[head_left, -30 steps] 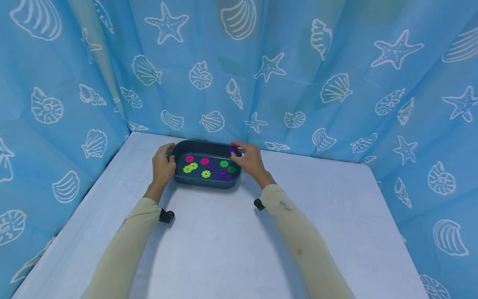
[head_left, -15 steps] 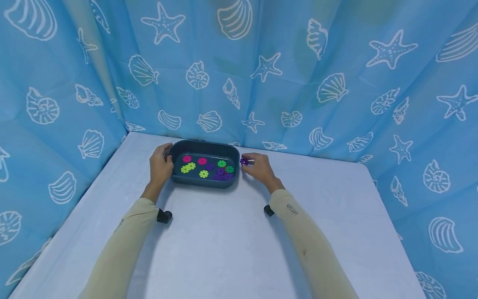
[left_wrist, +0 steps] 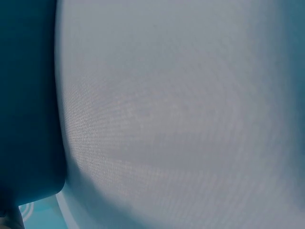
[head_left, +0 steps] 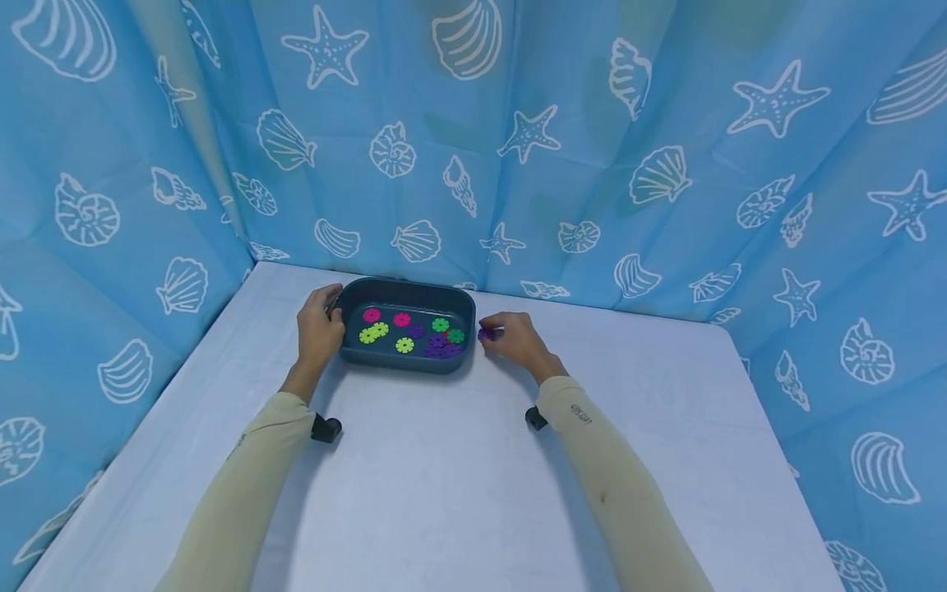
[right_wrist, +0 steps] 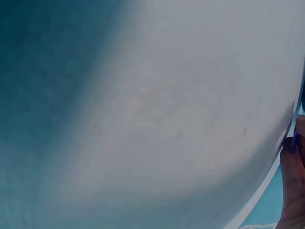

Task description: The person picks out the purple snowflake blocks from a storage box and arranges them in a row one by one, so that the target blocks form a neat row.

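In the head view my left hand [head_left: 320, 327] grips the left end of a dark blue-grey plastic tub [head_left: 392, 362], thumb on its rim. Just outside the tub's right end, my right hand [head_left: 518, 339] pinches a purple notched disc [head_left: 486, 335] low over the white table; the right wrist view catches the purple disc [right_wrist: 295, 139] between the fingertips at the right edge. Inside the tub lie pink discs [head_left: 402, 319], yellow discs [head_left: 404, 345], green discs [head_left: 440, 325] and several purple discs [head_left: 442, 349], some overlapping at the right. A bit of red peeks out among them.
The table [head_left: 444, 477] wears a white cloth. A blue curtain [head_left: 547, 197] with shells and starfish hangs right behind the tub and along both sides. Small black devices [head_left: 326, 428] are strapped at both wrists.
My right hand has gone from the tub's right rim to the table just outside it, carrying the purple disc out and down. My left hand has kept its grip on the tub.
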### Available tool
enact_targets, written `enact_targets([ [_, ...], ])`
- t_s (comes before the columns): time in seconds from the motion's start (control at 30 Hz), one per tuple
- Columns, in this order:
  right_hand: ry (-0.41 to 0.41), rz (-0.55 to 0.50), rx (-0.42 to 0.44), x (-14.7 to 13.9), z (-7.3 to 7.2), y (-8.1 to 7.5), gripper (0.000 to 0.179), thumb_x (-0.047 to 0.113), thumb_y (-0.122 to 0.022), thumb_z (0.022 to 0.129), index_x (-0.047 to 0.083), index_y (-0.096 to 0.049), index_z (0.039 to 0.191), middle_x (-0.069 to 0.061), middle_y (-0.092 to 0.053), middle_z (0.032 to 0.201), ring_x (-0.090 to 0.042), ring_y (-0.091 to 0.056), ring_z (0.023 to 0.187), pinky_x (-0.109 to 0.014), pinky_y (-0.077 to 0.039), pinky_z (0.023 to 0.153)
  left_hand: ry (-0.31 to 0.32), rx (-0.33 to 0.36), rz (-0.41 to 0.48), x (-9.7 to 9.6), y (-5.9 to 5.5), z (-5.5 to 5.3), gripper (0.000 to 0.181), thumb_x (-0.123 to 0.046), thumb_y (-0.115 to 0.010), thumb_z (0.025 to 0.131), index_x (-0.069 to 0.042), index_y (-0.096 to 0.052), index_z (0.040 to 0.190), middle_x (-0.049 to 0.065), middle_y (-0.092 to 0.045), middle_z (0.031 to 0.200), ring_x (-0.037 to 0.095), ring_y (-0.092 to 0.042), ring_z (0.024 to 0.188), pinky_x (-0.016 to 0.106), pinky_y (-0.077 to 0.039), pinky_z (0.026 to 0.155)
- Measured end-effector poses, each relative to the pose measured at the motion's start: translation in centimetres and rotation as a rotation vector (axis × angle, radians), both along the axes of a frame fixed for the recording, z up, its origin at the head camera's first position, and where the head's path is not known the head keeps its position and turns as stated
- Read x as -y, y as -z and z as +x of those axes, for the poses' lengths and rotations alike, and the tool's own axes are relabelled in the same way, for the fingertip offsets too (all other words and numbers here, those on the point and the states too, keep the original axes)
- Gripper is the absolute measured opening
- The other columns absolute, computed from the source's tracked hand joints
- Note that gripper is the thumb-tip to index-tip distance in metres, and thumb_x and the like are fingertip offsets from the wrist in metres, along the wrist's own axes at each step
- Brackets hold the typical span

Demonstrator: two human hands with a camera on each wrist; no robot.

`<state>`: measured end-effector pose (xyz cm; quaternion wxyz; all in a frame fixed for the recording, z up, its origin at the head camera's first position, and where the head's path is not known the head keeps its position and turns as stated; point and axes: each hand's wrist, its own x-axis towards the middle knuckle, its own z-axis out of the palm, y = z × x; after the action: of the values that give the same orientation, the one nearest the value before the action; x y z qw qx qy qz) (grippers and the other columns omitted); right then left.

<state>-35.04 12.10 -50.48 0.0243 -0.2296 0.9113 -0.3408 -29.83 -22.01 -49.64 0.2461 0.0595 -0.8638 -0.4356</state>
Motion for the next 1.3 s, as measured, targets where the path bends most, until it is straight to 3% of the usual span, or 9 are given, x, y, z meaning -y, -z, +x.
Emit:
enact_targets([
  [0.23,-0.009,0.149,-0.021,0.2,-0.1,-0.2,0.035,0.016,-0.074,0.086,0.009,-0.07,0.12,-0.007,-0.069,0.117,-0.022,-0.062,0.113,-0.037,-0.051,0.101,-0.009,-0.077,-0.131,1.8,3.8,-2.4,0.041,0.005,-0.05,0.095,-0.005,-0.053,0.134,0.011,-0.055,0.131,0.021,-0.053,0.125,0.03,-0.048,0.104],
  [0.67,0.001,0.16,-0.038,0.0,-0.2,0.0,0.035,0.018,-0.075,0.085,0.006,-0.071,0.117,-0.009,-0.071,0.113,-0.025,-0.063,0.109,-0.039,-0.051,0.101,0.0,-0.087,-0.128,2.0,4.2,-2.6,0.041,0.005,-0.05,0.095,-0.005,-0.053,0.134,0.012,-0.056,0.13,0.023,-0.054,0.125,0.031,-0.048,0.103],
  [0.8,0.01,0.132,0.004,0.1,-0.2,0.0,0.036,0.017,-0.075,0.085,0.006,-0.07,0.119,-0.009,-0.07,0.114,-0.023,-0.064,0.108,-0.039,-0.052,0.1,-0.006,-0.073,-0.133,1.7,3.6,-2.3,0.04,0.005,-0.05,0.095,-0.005,-0.053,0.134,0.011,-0.056,0.13,0.022,-0.054,0.125,0.029,-0.048,0.103],
  [1.0,0.043,0.038,0.025,0.1,-0.2,-0.6,0.037,0.016,-0.074,0.085,0.004,-0.069,0.119,-0.011,-0.068,0.118,-0.024,-0.065,0.107,-0.036,-0.055,0.095,0.014,-0.01,-0.02,0.5,0.8,-0.7,0.041,0.009,-0.047,0.095,0.001,-0.051,0.135,0.018,-0.053,0.133,0.029,-0.05,0.129,0.035,-0.043,0.109],
  [1.13,0.078,-0.075,-0.068,0.4,-0.4,-1.8,0.034,0.013,-0.074,0.086,0.0,-0.069,0.117,-0.013,-0.068,0.118,-0.026,-0.066,0.106,-0.035,-0.057,0.091,0.015,0.003,-0.011,0.1,-0.2,0.1,0.041,0.011,-0.048,0.094,0.003,-0.051,0.134,0.02,-0.053,0.133,0.031,-0.05,0.128,0.037,-0.044,0.108],
  [1.3,0.085,-0.129,-0.164,2.3,-0.5,-4.0,0.034,0.016,-0.071,0.089,0.004,-0.068,0.121,-0.01,-0.067,0.118,-0.025,-0.066,0.108,-0.036,-0.057,0.09,0.011,0.011,-0.02,0.1,-0.3,0.1,0.041,0.011,-0.048,0.094,0.002,-0.051,0.134,0.019,-0.053,0.133,0.03,-0.05,0.129,0.036,-0.044,0.108],
])
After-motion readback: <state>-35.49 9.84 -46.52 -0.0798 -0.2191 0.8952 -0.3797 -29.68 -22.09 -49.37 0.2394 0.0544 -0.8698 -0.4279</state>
